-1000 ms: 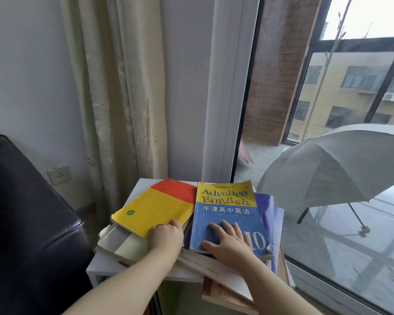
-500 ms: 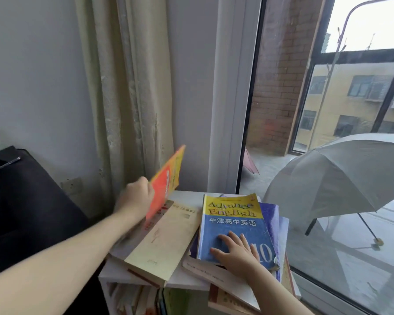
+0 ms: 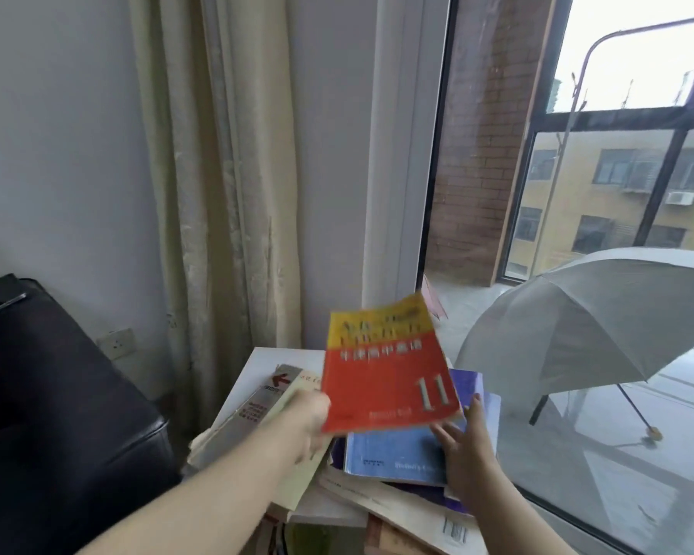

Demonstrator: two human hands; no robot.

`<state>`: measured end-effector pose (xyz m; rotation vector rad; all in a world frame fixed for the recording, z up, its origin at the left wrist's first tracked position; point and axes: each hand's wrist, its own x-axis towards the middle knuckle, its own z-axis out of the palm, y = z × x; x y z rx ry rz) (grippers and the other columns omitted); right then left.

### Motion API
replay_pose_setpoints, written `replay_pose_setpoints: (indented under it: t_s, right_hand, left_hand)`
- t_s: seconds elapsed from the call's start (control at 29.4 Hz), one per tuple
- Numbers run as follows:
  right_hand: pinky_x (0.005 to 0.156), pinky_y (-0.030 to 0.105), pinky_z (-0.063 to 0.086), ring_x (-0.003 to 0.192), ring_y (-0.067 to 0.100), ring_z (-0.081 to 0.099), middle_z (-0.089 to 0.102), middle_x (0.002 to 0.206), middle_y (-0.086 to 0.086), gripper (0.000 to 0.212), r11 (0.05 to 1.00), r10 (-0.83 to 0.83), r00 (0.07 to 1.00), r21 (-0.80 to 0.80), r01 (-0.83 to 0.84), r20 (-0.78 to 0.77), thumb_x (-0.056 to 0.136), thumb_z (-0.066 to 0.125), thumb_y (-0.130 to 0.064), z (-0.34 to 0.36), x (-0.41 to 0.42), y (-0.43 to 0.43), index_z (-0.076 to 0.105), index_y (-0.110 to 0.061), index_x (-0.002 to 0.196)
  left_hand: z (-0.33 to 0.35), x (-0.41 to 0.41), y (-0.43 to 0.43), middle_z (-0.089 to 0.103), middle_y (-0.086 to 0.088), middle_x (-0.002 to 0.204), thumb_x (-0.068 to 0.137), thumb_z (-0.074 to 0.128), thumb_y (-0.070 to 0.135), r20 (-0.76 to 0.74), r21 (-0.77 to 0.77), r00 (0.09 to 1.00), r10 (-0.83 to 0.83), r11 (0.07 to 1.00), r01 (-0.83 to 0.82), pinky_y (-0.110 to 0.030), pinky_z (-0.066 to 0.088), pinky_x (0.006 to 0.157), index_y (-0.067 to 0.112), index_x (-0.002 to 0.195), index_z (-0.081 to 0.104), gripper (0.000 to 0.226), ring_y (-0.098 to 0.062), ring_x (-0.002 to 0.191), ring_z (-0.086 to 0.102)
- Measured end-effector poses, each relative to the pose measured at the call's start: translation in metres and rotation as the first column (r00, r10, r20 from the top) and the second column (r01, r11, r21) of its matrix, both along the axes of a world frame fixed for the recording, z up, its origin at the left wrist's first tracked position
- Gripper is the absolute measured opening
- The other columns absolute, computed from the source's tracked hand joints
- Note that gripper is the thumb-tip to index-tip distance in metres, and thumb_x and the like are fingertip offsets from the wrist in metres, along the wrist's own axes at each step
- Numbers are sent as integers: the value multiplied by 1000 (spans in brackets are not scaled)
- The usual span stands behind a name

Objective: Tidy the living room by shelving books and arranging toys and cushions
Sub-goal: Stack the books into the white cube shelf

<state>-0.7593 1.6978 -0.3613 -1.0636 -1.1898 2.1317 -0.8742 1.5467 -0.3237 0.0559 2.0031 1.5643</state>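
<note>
Head view.

A: Where was the red and yellow book point(image 3: 389, 366)?

B: Up in the air above the pile, cover facing the camera and tilted, with a big "11" near its lower right corner. The left hand point(image 3: 311, 418) held it by the lower left corner. That hand was blurred, so I could only tell that it was closed on the book's edge, not how each finger lay.

A: And the right hand point(image 3: 465, 446)?

B: Lower and to the right, palm down. Its fingers point(image 3: 474, 412) were straight and spread apart, resting on the blue book point(image 3: 393, 458). One fingertip reached up near the raised book's lower right corner. I couldn't tell whether it touched.

A: What did the blue book lie on?

B: On a loose stack. A purple book point(image 3: 467, 384) stuck out beyond it toward the window point(image 3: 497, 174), and paler ones showed below. To the left lay a grey book point(image 3: 265, 398) with a red arrow on its cover. A cream book point(image 3: 293, 474) lay just beside it, partly under the left forearm.

A: All on the same surface?

B: Yes, a white desk point(image 3: 273, 358) in the corner. A cream curtain point(image 3: 225, 174) hung behind it. A black sofa point(image 3: 57, 394) stood to the left, with a wall socket point(image 3: 117, 344) above its arm. Beyond the glass, an open grey umbrella point(image 3: 597, 326) rested on the ground.
</note>
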Motion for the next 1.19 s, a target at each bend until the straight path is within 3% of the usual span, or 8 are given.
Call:
replay_pose_setpoints:
  t_s: [0.07,0.2,0.37,0.54,0.75,0.95,1.02,1.19]
  right_hand:
    - [99,48,45,104,32,62,65,115,10,79,984,-50,995,172,36,81,72,46,-80,-2,-1,8,58,-18,119]
    - [79,32,48,83,15,61,59,109,2,48,735,-20,904,619,-275,426,93,53,-34,4,6,13,43,-16,136]
    - [107,37,34,126,18,41,40,137,-2,41,340,-44,625,600,-724,779,86,46,-48,-18,2,6,46,-28,121]
    - [115,38,23,142,21,22,19,155,2,63,333,-49,632,609,-720,774,87,42,-53,-26,2,13,30,-29,143]
    - [114,38,24,141,20,23,18,155,0,63,345,-5,636,598,-724,772,86,47,-52,-24,5,17,31,-28,143]
    - [112,37,28,140,17,26,18,156,-5,66,404,42,686,615,-677,727,89,46,-52,-18,7,18,27,-26,146]
    - [110,36,28,139,18,27,21,155,-5,64,419,64,690,608,-674,721,89,47,-51,-19,8,19,30,-25,146]
    - [101,34,40,119,14,49,49,130,-5,53,532,108,782,629,-567,614,85,56,-46,-18,10,18,49,-19,130]
  left_hand:
    - [-16,10,6,60,-7,109,96,44,20,-50,-197,991,-127,974,115,-28,42,87,7,120,51,28,-25,109,56]
    - [-16,14,17,55,-11,129,97,47,22,-63,-210,991,-122,972,106,-25,36,85,5,127,48,35,-26,119,51]
    - [-23,6,31,62,-14,114,96,49,16,-9,-141,998,-65,988,63,-27,43,71,2,121,55,29,-23,89,58]
    - [-23,-5,37,63,-15,90,94,52,13,126,-1,984,130,991,-131,-32,43,53,2,111,56,21,-25,70,58]
    - [-19,-7,42,63,-18,91,95,50,14,194,-23,981,24,1000,-20,-44,50,82,5,98,57,12,-31,80,61]
    - [-20,0,37,67,-13,83,95,53,20,257,15,966,-41,999,38,-32,49,72,6,87,58,16,-25,76,62]
    - [-27,3,39,67,-12,91,96,53,19,175,-25,983,-55,998,60,-30,45,66,6,95,59,15,-23,81,61]
    - [-26,15,40,69,-6,101,92,58,18,-202,60,978,-52,996,65,-42,53,88,12,111,59,20,-24,94,65]
